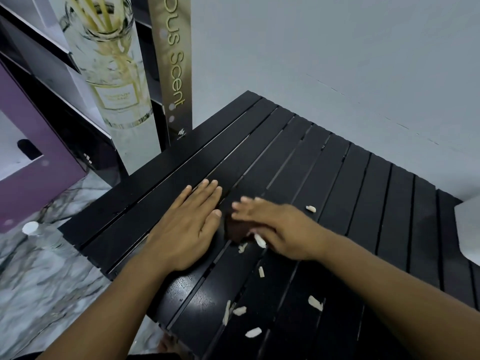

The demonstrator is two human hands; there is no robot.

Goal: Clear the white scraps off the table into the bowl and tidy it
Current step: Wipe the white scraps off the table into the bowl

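Left hand: our left hand (187,227) lies flat on the table (363,190) with straight, closed fingers, holding nothing and walling off the 9 o'clock side.
Right hand: our right hand (275,229) is blurred, fingers spread and low over the slats. We see nothing gripped, and one scrap (259,240) lies at its thumb edge.
Scraps: the white scraps are strewn from the hands toward 6 o'clock, with a cluster (239,311) near the front edge, a piece (315,303) at about 5 o'clock and a stray (311,209) at 2 o'clock of the right hand.
Bowl: we judge that the white shape (467,229) at the table's 3 o'clock edge may be the bowl, but too little of it shows to be sure.
Risk, gaps: the table is slatted, so a sweep across the slats could drop thin scraps through the slots.
Risk, edge: the front cluster sits near the 6 o'clock edge, where a forearm dragging over it could push pieces onto the marble floor (39,281).
Risk, speed: a fast flick could scatter the light scraps instead of gathering them.
Risk, direction: the hands meet at 10 o'clock, well apart from that white shape, so a pile built there has to cross the whole table and may shed pieces.
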